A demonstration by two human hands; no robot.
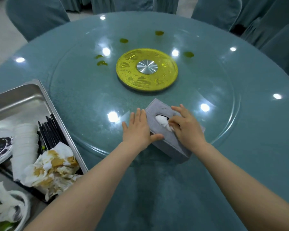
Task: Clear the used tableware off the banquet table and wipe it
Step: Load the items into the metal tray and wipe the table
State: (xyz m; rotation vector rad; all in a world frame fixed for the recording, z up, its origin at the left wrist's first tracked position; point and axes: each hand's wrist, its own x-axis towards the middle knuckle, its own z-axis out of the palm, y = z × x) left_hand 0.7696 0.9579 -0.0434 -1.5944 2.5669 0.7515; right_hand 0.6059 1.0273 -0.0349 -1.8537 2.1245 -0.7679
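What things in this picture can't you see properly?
- Head view: the tissues left inside the tissue box are hidden by its cover and the right hand.
- The plate in the metal tray is cut off by the left edge.
- The chopsticks are partly buried under a stained napkin.

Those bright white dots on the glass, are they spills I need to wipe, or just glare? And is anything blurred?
Head view: the white dots are ceiling-light glare on the glass turntable; the real spills are the yellow-green smears. Wide-angle bending curves the table edge; the right hand at the tissue box is slightly motion-blurred.
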